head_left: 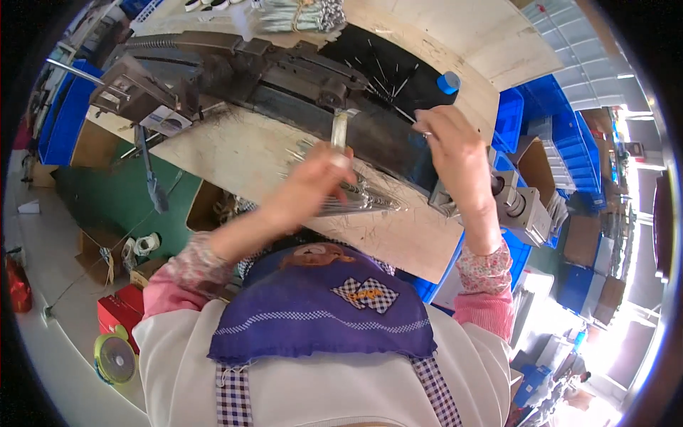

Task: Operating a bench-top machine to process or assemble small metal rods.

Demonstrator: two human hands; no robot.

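Desk [405,236]: bare wood open toward near-right corner. Dark metal machine [281,103] spans its middle. Left hand [307,186], beside loose metal rods [371,202] near the near edge, wraps pale handle [340,131]; right hand [459,153] pinches thin rod [405,114] at machine's right part.

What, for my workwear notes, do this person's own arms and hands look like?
The left hand and right hand are bare, with no gloves. Both arms wear floral-patterned cuffs in pale and reddish tones, with pink sleeves above them; the right sleeve shows fine ribbing or stripes.
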